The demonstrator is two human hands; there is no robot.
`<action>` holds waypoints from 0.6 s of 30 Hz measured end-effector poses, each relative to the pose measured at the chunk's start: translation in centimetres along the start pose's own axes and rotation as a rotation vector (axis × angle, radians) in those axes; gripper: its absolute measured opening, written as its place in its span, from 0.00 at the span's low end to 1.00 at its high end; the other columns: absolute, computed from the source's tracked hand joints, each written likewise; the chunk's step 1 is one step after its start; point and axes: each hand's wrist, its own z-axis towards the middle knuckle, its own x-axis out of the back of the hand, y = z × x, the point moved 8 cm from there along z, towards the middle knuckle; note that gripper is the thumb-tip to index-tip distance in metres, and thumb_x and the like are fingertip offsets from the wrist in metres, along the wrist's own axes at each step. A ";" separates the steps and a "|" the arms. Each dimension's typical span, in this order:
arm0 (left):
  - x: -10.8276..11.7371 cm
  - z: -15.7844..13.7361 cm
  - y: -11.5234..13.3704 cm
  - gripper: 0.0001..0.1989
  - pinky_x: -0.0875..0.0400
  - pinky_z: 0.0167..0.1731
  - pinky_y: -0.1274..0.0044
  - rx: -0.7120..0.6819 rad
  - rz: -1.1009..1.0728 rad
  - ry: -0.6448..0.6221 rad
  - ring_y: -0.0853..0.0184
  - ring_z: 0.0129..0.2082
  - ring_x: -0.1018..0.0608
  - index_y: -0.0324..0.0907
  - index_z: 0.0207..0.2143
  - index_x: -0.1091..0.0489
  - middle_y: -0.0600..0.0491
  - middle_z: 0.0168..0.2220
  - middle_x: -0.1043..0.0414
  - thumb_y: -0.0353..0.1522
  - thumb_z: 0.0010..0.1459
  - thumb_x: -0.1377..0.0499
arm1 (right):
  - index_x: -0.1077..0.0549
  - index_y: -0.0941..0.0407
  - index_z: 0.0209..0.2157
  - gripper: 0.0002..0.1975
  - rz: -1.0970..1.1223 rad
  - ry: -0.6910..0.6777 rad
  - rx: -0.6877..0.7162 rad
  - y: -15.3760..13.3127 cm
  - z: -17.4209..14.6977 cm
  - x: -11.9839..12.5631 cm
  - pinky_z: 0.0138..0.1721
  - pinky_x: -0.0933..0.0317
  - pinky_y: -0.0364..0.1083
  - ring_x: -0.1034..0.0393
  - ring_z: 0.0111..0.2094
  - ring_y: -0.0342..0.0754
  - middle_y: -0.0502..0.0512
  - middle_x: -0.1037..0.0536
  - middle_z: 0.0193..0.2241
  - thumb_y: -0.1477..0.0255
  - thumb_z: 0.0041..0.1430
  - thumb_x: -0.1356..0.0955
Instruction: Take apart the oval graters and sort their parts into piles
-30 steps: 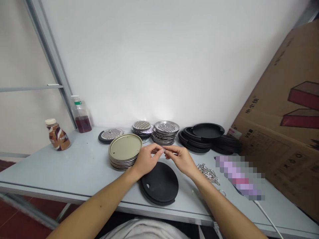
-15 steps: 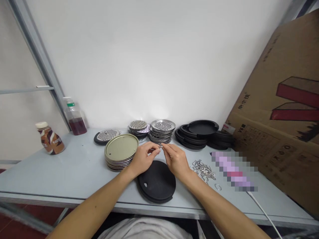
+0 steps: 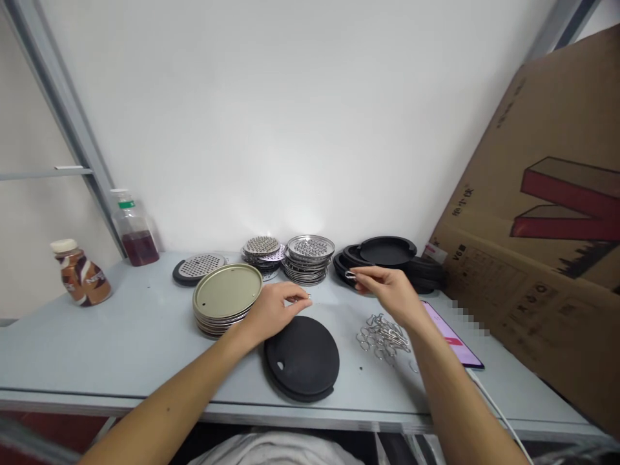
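My left hand (image 3: 278,309) is closed in a pinch above the far edge of a black round disc (image 3: 310,355) with a small hole. Only a shiny tip of the small metal piece between its fingertips shows; its kind is hidden. Farther right, my right hand (image 3: 387,287) pinches a silver carabiner (image 3: 350,275), raised in front of the black round holders (image 3: 387,250). Below that hand lies a loose pile of metal rings and carabiners (image 3: 382,337). Left of my left hand stands a stack of round plates with an olive-green plate (image 3: 227,290) on top.
Two stacks of round metal graters (image 3: 310,247) stand along the wall, with a grater in a black holder (image 3: 198,266) to their left. Two bottles (image 3: 84,274) stand at far left. A phone (image 3: 455,339) with a cable and a large cardboard box (image 3: 542,258) bound the right.
My hands were together over the black disc with a small metal ring between them. They have moved apart; the right one has gone right, carrying the carabiner.
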 end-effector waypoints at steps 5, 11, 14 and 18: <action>-7.9 1.3 3.6 0.06 0.30 0.40 0.77 -0.085 0.168 -0.388 0.64 0.37 0.21 0.43 0.34 0.21 0.51 0.35 0.20 0.33 0.57 0.38 | 0.20 0.58 0.31 0.13 -0.316 -0.078 -0.193 5.1 -5.2 4.7 0.36 0.35 0.48 0.25 0.33 0.53 0.57 0.18 0.30 0.62 0.51 0.30; -14.9 2.4 5.3 0.11 0.27 0.41 0.72 -0.078 0.316 -0.553 0.57 0.41 0.20 0.44 0.40 0.22 0.47 0.41 0.20 0.27 0.54 0.40 | 0.19 0.56 0.33 0.20 -0.553 -0.036 -0.177 8.2 -6.8 6.2 0.36 0.35 0.50 0.25 0.32 0.56 0.59 0.17 0.33 0.56 0.50 0.33; -10.5 2.3 5.4 0.14 0.28 0.47 0.72 -0.158 0.207 -0.377 0.61 0.45 0.21 0.43 0.43 0.23 0.47 0.45 0.22 0.26 0.57 0.44 | 0.19 0.56 0.36 0.23 -0.641 0.090 -0.140 7.1 -5.7 6.9 0.32 0.35 0.52 0.26 0.28 0.56 0.60 0.18 0.31 0.53 0.48 0.33; 3.9 1.9 0.5 0.12 0.29 0.48 0.74 -0.009 0.157 0.115 0.65 0.44 0.21 0.45 0.42 0.23 0.52 0.43 0.21 0.29 0.60 0.44 | 0.20 0.54 0.38 0.21 -0.543 -0.050 -0.045 3.3 -4.4 3.2 0.35 0.33 0.50 0.25 0.34 0.56 0.59 0.18 0.37 0.54 0.53 0.34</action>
